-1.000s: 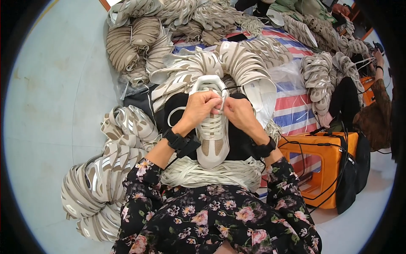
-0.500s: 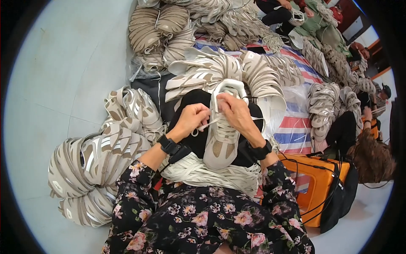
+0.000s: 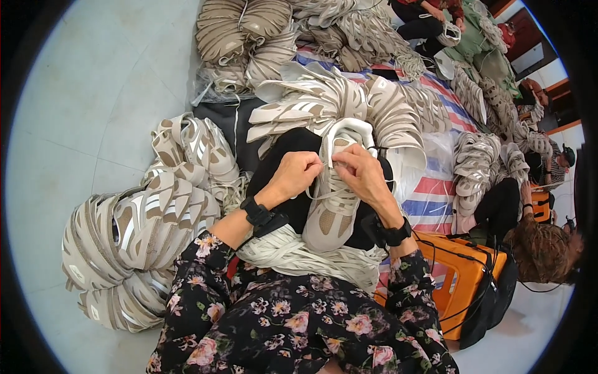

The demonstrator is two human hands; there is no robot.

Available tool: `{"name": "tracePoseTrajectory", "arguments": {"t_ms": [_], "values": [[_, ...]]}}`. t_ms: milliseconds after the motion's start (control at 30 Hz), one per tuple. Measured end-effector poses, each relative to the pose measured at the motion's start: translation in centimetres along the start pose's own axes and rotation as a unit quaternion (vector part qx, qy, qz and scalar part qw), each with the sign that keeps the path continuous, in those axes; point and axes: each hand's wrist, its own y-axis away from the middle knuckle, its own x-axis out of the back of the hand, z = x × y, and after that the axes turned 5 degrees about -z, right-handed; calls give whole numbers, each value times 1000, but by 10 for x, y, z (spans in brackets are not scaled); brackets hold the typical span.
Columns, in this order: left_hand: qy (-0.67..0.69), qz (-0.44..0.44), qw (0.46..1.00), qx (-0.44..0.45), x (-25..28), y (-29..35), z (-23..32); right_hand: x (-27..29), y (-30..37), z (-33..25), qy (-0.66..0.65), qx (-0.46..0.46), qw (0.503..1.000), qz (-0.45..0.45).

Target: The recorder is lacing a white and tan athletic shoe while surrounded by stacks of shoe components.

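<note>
In the head view, a shoe (image 3: 330, 227) rests across the lap (image 3: 300, 139), toe toward the person, behind bundled laces (image 3: 299, 258). The left hand (image 3: 296, 176) presses its fingertips together beside the shoe; the right hand (image 3: 364, 174) curls over its lacing (image 3: 336, 194), grip unclear. Clear plastic (image 3: 204, 89) edges stacked uppers (image 3: 224, 31).

The off-white, low-cut laced sneaker (image 3: 334, 202) has 2 tan mesh toe panels (image 3: 326, 221). The person's long-sleeved black fabric top (image 3: 274, 336) carries pink flowers (image 3: 299, 322). Red, white and blue stripes cross the flat plastic sheet (image 3: 430, 204).
</note>
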Motion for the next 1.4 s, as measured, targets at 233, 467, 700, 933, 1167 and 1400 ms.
{"name": "tracePoseTrajectory", "arguments": {"t_ms": [233,467,700,933,1167,1400], "values": [[-287,97,937,-172,-6,-8,5,-9,-2,14,29,82,996,30],[63,73,995,2,-9,-1,16,-17,-5,19,105,128,980,107],[-207,64,949,-230,5,-1,10,93,29,89,409,16,847,338],[110,-52,993,-9,6,-1,7,77,51,86,273,-4,933,234],[-217,91,968,-93,20,-24,31,23,1,49,210,152,957,130],[-321,50,880,-347,-4,-66,55,48,29,31,79,88,990,76]]}}
